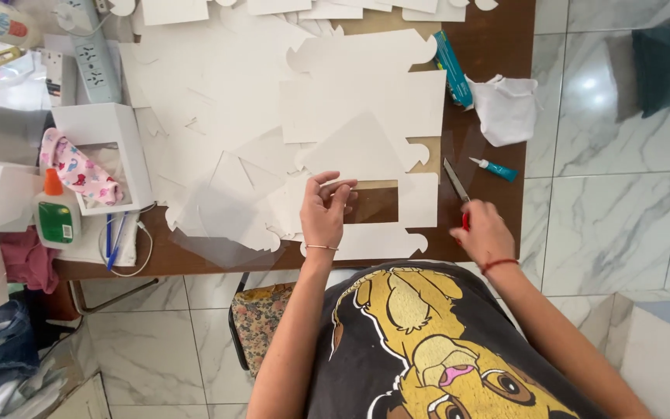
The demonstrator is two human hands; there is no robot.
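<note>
On the far left of the brown table [498, 46] stands one glue bottle [56, 213] with an orange cap and green label, with two blue pens [112, 239] just beside it. Behind them sits one white box [110, 147] with a window, holding a pink patterned cloth [77, 169]. Many white card cut-outs [273, 101] cover the middle; I cannot count them. The left hand [324, 213] lies on one white card blank [393, 213] with one rectangular window cut in it, fingers curled and pinching the window's left edge. The right hand [484, 231] is closed around the red handle of one pair of scissors [456, 186], blades resting on the table beside the blank. Farther right lie one teal box [453, 68], one crumpled white tissue [507, 109] and one small teal-capped tube [495, 168].
</note>
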